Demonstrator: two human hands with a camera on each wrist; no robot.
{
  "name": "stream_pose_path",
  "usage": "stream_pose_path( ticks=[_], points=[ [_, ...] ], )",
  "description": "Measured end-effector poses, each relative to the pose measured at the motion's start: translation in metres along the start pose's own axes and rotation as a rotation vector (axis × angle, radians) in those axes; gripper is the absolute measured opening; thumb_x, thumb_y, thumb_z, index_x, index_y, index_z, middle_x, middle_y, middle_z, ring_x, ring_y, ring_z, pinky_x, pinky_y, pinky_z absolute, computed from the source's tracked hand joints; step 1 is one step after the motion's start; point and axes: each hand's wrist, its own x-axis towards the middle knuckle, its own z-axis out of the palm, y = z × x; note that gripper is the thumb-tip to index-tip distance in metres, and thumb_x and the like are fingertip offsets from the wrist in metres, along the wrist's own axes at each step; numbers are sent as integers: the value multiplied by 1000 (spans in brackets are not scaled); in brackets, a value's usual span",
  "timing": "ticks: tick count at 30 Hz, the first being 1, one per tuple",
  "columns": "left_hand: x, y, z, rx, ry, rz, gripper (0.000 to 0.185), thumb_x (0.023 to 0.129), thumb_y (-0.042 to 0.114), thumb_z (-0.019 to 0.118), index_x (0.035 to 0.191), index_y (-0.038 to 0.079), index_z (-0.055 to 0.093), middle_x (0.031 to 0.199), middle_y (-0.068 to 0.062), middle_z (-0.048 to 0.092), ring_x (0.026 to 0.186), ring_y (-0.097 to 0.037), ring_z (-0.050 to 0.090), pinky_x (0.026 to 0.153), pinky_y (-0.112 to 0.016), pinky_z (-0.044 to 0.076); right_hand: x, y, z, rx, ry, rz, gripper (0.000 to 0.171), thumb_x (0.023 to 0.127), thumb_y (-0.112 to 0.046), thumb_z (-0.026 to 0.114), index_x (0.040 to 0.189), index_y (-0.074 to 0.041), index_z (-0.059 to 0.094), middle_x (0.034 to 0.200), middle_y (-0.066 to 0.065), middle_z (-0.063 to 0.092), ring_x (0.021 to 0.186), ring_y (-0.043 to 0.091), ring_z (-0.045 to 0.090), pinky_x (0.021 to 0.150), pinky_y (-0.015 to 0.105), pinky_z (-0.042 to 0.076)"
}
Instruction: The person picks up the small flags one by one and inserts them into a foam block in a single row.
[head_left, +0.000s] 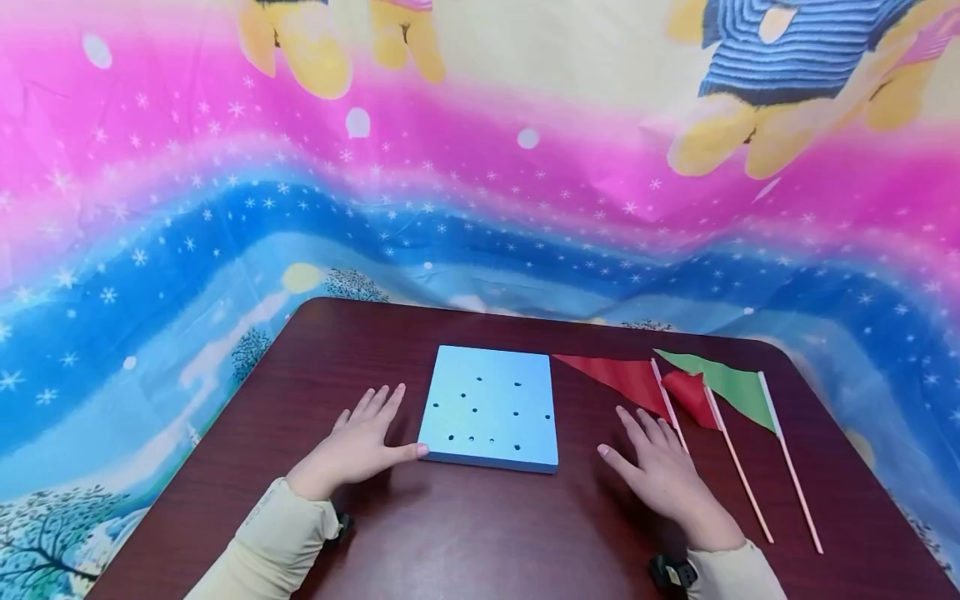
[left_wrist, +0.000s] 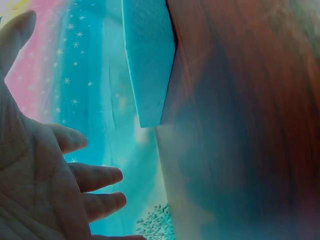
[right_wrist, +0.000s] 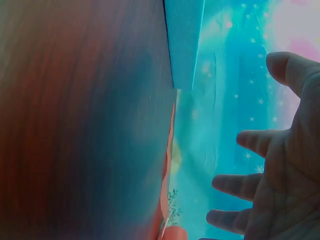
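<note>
A light blue square board (head_left: 495, 400) with several small holes lies flat on the dark red-brown table. Beside its left edge is my left hand (head_left: 360, 450), fingers spread and straight, the thumb tip right at the board's near left corner. My right hand (head_left: 660, 471) hovers over the table between the board and the flags, its fingers spread and holding nothing. Close past its fingertips lie a red flag (head_left: 622, 383) and a smaller-looking, folded red flag (head_left: 692, 398). A green flag (head_left: 731, 383) on a thin stick lies farthest right. Both wrist views show an open palm beside the blue board (left_wrist: 147, 60).
The table (head_left: 480, 533) has rounded far corners. Right behind it hangs a patterned cloth (head_left: 480, 200) in pink, blue and cream. The flag sticks (head_left: 798, 492) point toward the near right side of the table. Dark bands (head_left: 671, 573) sit at both wrists.
</note>
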Motion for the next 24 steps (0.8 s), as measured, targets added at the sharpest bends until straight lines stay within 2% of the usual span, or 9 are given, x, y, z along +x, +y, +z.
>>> stream_pose_path(
  ticks=[4, 10, 14, 18, 24],
  points=[
    [1, 3, 5, -26, 4, 4, 107, 92, 71, 62, 165, 5, 20, 165, -26, 24, 152, -47, 16, 114, -71, 17, -2, 5, -2, 10, -14, 25, 80, 99, -51, 61, 156, 1, 39, 152, 38, 36, 140, 59, 28, 105, 78, 25],
    [7, 7, 12, -16, 50, 22, 92, 100, 57, 60, 163, 1, 25, 160, -26, 36, 146, -48, 32, 110, -71, 27, -2, 14, -8, -30, -46, 85, 74, 98, -41, 67, 152, 4, 43, 146, 39, 41, 131, 61, 38, 97, 75, 38],
    [10, 11, 13, -24, 42, 22, 87, 101, 53, 59, 162, -1, 26, 158, -26, 38, 145, -49, 34, 111, -68, 29, -1, 19, -13, -47, -54, 103, 69, 96, -32, 69, 148, 7, 46, 141, 40, 46, 126, 59, 45, 96, 71, 42],
    [11, 16, 14, -45, 32, 12, 86, 101, 50, 61, 161, -2, 27, 157, -28, 39, 144, -51, 34, 112, -65, 29, -1, 26, -15, -45, -57, 119, 68, 96, -31, 69, 146, 9, 47, 138, 40, 49, 124, 56, 48, 96, 69, 43],
    [16, 23, 18, 0, 33, -15, 86, 101, 50, 61, 159, -5, 30, 156, -29, 41, 144, -49, 36, 111, -62, 33, -2, 38, -18, -38, -57, 155, 66, 97, -28, 67, 145, 13, 45, 133, 41, 51, 121, 57, 50, 96, 68, 44]
  ],
)
